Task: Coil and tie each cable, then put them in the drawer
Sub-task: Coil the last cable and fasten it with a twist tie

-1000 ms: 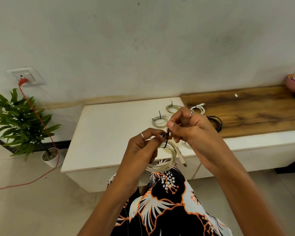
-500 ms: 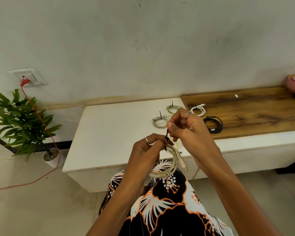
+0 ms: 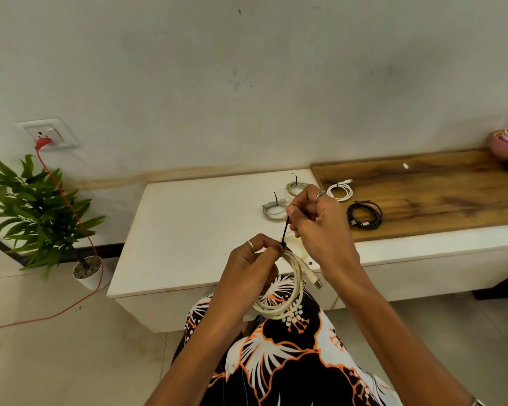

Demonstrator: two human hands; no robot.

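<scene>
Left hand [image 3: 254,257]: I see it pinching the cream cable coil [image 3: 288,288] at its head, held above my lap.
Right hand [image 3: 314,218]: gripping the black tie [image 3: 285,231], tail toward 12 o'clock.
Risk: a hard pull could slip the pinch; loops spring loose.
Desk [image 3: 194,218]: tied coils [image 3: 274,210] at 1 o'clock.

A cream cable coil [image 3: 288,300] with a black tie [image 3: 285,233], a black cable coil [image 3: 364,219], wood-grain brown board [image 3: 440,197], orange cord [image 3: 71,206].

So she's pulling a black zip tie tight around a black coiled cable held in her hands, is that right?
Not quite. In the head view the coiled cable in her left hand is white; her right hand pulls the black zip tie.
</scene>
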